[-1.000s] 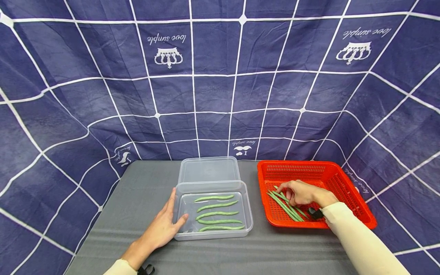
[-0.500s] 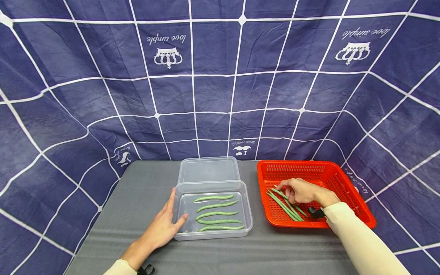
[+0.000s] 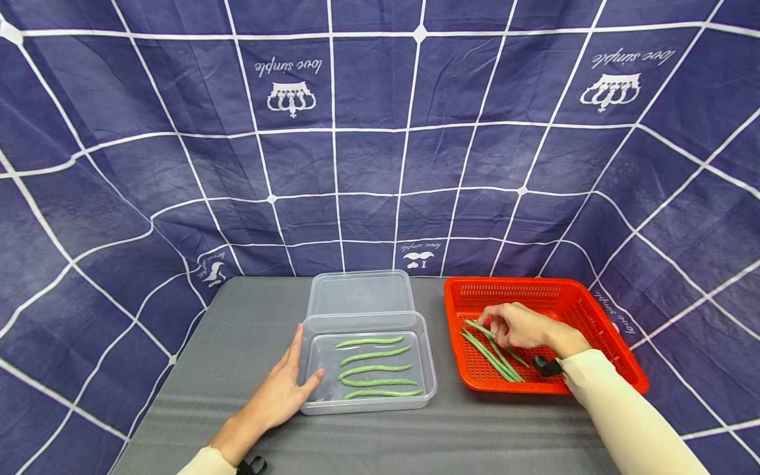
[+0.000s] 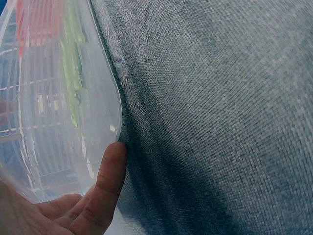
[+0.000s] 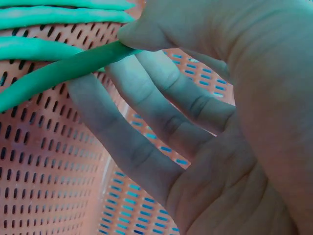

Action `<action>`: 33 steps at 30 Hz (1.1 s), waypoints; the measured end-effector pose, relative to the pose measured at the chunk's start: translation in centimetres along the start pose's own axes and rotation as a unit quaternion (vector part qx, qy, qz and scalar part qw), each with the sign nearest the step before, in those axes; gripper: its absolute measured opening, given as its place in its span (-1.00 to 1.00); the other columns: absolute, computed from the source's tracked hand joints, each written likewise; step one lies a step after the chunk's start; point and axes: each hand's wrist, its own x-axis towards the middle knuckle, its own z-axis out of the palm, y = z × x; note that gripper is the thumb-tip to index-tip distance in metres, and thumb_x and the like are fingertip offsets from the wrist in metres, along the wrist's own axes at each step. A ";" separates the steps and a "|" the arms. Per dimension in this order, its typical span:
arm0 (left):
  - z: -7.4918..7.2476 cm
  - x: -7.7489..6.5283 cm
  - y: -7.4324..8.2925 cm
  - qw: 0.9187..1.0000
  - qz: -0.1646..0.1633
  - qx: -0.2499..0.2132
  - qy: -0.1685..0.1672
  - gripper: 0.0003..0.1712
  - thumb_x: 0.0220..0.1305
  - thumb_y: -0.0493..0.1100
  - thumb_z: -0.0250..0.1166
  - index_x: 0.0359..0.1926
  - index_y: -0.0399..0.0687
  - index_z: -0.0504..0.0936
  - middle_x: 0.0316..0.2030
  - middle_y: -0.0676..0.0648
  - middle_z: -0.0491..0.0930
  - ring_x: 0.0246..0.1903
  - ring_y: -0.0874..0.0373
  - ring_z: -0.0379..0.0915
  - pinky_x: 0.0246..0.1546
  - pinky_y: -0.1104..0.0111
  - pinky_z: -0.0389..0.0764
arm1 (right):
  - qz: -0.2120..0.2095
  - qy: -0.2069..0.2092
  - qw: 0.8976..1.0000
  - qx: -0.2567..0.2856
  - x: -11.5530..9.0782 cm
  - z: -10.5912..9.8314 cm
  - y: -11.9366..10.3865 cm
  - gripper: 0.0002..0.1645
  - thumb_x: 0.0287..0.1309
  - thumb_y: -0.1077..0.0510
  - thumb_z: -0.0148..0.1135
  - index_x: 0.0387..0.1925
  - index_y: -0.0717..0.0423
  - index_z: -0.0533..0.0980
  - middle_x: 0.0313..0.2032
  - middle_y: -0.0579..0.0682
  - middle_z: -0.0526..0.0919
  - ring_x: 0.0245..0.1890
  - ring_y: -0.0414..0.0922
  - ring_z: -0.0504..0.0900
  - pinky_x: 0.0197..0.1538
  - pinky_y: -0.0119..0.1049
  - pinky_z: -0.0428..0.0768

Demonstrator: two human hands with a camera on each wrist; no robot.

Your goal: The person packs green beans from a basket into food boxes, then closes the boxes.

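My left hand (image 3: 284, 394) lies along the left wall of a clear plastic container (image 3: 369, 406), its thumb over the rim. In the left wrist view, a fingertip of it (image 4: 114, 152) touches the container's edge. Several green beans (image 3: 375, 369) lie in the container in a row, roughly parallel. Over the left part of a red basket (image 3: 510, 282), my right hand (image 3: 520, 327) pinches one green bean (image 5: 73, 66) between thumb and fingertips. Its end is lifted off the other beans (image 3: 485, 353), which lie slanted on the basket floor.
A clear lid (image 3: 361, 293) lies flat behind the container. Grey cloth (image 3: 415, 435) covers the table. Blue checked fabric (image 3: 380, 165) hangs behind and at both sides. Strips of grey table show between container and basket.
My right hand has risen slightly, and the pinched green bean has shifted up and to the left, away from the others. The left hand and container stay in place.
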 end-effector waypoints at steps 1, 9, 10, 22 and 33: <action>0.0 0.0 0.0 1.000 0.001 0.000 0.000 0.31 0.66 0.14 0.44 0.96 -0.01 -0.30 0.78 -0.53 0.21 0.68 -0.54 0.37 0.63 -0.40 0.47 | 0.001 0.002 1.000 -0.001 0.0 -0.1 -0.1 -0.33 -0.08 0.59 0.26 0.11 0.18 0.74 -0.39 -0.17 0.71 -0.40 -0.39 0.57 -0.27 -0.46 0.57; -0.1 0.0 0.1 1.000 -0.001 0.001 -0.003 0.31 0.67 0.20 0.42 0.96 -0.01 -0.29 0.77 -0.54 0.23 0.68 -0.53 0.38 0.63 -0.39 0.48 | 0.006 0.023 1.000 -0.014 0.2 -0.9 -1.4 -0.46 0.04 0.53 0.43 0.04 0.06 0.74 -0.30 -0.14 0.76 -0.30 -0.31 0.67 -0.16 -0.33 0.72; -0.1 0.0 0.1 1.000 0.000 0.001 -0.002 0.31 0.67 0.21 0.42 0.96 -0.01 -0.29 0.77 -0.54 0.23 0.67 -0.54 0.38 0.63 -0.39 0.49 | 0.006 0.027 1.000 -0.014 0.2 -1.0 -1.6 -0.47 0.04 0.53 0.43 0.03 0.05 0.74 -0.30 -0.14 0.76 -0.29 -0.30 0.68 -0.16 -0.32 0.73; -0.3 0.0 0.2 1.000 -0.004 -0.003 -0.009 0.32 0.67 0.16 0.43 0.96 -0.01 -0.32 0.79 -0.53 0.18 0.70 -0.53 0.34 0.65 -0.40 0.45 | -0.004 0.075 0.996 -0.045 0.8 -1.2 -3.5 -0.58 0.12 0.46 0.49 -0.05 0.00 0.75 -0.33 -0.26 0.72 -0.26 -0.30 0.69 -0.10 -0.29 0.70; -0.4 0.0 0.2 1.000 0.001 -0.003 -0.014 0.31 0.69 0.23 0.39 0.95 -0.05 -0.30 0.79 -0.52 0.18 0.71 -0.51 0.33 0.66 -0.38 0.46 | -0.009 0.081 0.996 -0.040 2.0 -0.9 -5.3 -0.62 0.18 0.43 0.47 -0.05 -0.01 0.74 -0.31 -0.17 0.75 -0.25 -0.35 0.66 -0.04 -0.21 0.76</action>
